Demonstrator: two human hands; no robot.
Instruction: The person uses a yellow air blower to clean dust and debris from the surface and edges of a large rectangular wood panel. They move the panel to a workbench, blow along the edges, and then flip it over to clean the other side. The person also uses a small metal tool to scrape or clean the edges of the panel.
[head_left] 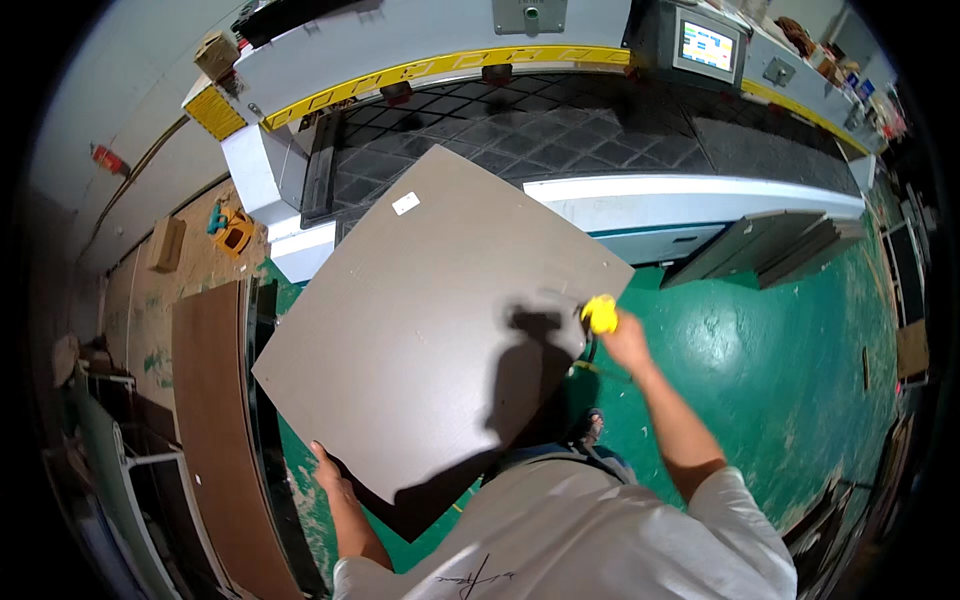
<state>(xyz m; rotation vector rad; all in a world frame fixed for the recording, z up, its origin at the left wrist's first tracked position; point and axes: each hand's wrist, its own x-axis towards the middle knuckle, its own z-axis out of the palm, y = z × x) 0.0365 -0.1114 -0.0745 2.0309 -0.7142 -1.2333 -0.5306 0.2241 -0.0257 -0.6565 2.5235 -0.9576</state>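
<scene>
Panel is mid-frame, grey-brown, set diamond-wise, w/ its top corner overlapping the machine's dark bed & its bottom corner by the shirt. Can't tell if it rests on the bed or is just held over it.

L hand, lower left of frame, seems to pinch the panel's edge: thumb on top, fingers hidden under, so exact hold unclear. R hand, right of centre, is wrapped round a yellow tool near the panel's right corner; tool type unclear, & can't tell if it touches the face.

Progress, approx.: label is on already, nr the panel's upper-left edge, and panel's in hand w/ its broad face up. Tool work is prob. under way or about to start; no finished result shows on the face. Left to do, by my guess: finish w/ the tool, then set the panel down.

More panels lean at right of frame & brown boards stand at left; can't tell which are done vs. waiting. Screen, upper right, is lit, but machine status unclear.
</scene>
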